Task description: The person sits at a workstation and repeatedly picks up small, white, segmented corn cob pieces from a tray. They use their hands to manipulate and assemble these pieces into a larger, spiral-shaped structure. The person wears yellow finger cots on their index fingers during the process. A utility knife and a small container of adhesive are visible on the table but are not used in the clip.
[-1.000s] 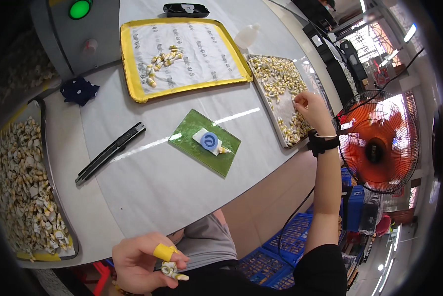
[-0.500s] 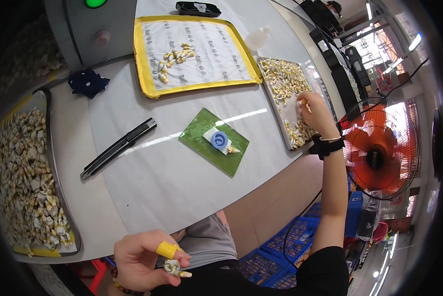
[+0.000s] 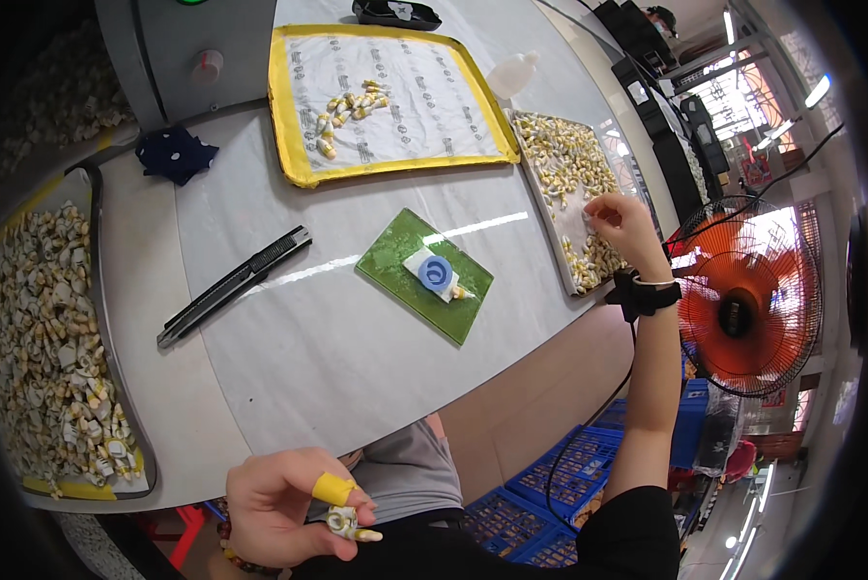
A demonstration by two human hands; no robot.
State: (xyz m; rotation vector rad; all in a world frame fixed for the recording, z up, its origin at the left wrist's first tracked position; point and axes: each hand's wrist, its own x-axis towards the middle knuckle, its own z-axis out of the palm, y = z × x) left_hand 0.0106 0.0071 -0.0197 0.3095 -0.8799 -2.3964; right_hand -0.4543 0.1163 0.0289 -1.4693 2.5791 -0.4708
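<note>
My left hand point(image 3: 277, 507), with yellow tape round one finger, is low in front of my lap. Thumb and finger pinch a small white figurine-like piece point(image 3: 342, 523) with a yellowish tip pointing right. My right hand point(image 3: 629, 230), a black band on its wrist, reaches over the right-hand tray point(image 3: 550, 224), which is full of small white-and-yellow pieces point(image 3: 571, 155). Its fingertips are pinched together among the pieces; what they hold, if anything, is too small to make out. Between the hands, a green glass plate point(image 3: 392, 253) bears a round blue cap-like thing point(image 3: 435, 274) on a white pad.
A yellow-edged tray point(image 3: 424, 101) with several pieces stands at the back. A black utility knife point(image 3: 233, 287) lies left of the plate. At far left is a heaped tray point(image 3: 47, 358). A white bottle point(image 3: 513, 74), dark cloth point(image 3: 175, 155) and orange fan point(image 3: 738, 314) stand around.
My right hand has shifted slightly down over the tray, and its fingers have drawn closer together. My left hand keeps its pinch on the small piece. The view has tilted a little.
</note>
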